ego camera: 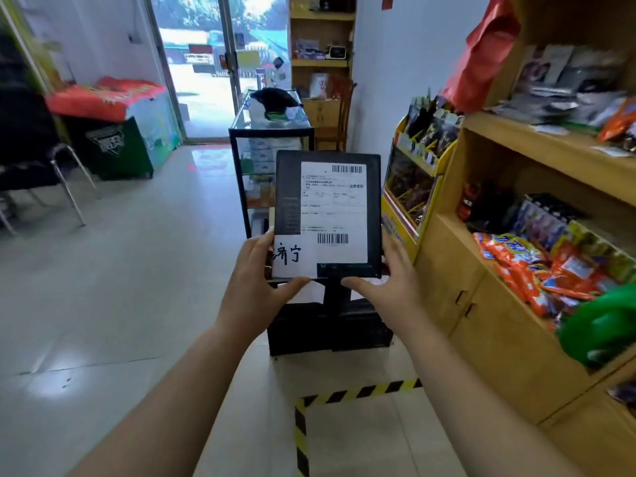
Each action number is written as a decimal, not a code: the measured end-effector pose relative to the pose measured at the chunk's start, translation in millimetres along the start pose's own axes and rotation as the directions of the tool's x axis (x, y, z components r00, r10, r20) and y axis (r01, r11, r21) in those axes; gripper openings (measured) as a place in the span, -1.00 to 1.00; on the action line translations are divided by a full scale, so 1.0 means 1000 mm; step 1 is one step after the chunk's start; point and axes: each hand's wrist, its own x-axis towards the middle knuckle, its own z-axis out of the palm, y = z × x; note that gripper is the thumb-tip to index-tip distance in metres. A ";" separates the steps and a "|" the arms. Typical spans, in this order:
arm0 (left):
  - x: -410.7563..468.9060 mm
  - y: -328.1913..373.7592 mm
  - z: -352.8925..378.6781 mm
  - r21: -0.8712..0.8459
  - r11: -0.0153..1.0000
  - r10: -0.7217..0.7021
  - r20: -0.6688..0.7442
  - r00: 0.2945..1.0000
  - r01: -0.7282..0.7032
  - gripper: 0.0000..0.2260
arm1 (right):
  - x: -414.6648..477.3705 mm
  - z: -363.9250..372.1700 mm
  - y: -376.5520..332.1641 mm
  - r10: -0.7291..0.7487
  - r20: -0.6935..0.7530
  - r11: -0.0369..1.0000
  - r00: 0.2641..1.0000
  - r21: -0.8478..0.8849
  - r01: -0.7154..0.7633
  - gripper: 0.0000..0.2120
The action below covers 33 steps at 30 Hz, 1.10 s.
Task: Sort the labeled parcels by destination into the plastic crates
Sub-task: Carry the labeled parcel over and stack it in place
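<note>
You are holding the black parcel [327,215] upright above the black crate [327,339], your left hand [254,280] gripping its lower left corner and your right hand [389,284] its lower right.

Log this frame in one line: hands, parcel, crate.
left hand: holds parcel at lower left | right hand: holds lower right | parcel: upright, label toward camera | black crate: on floor ahead

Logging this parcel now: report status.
Left hand and right hand grip black parcel upright, label showing. Black crate below it. Nothing seen blocking.
</note>
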 end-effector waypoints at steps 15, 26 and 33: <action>0.095 0.002 0.126 -0.063 0.998 0.028 0.127 0.992 -0.020 -0.20 | 0.073 -0.072 0.079 0.143 -0.142 0.979 0.979 -0.125 -0.161 -0.08; 0.131 0.056 0.228 -0.017 1.000 0.005 0.089 0.996 -0.003 -0.21 | 0.125 -0.164 0.155 0.100 -0.084 0.988 0.991 -0.110 -0.109 -0.07; 0.145 0.060 0.255 0.015 0.997 -0.072 0.039 0.997 0.071 -0.21 | 0.159 -0.175 0.190 0.093 -0.004 0.995 0.996 -0.040 -0.093 -0.08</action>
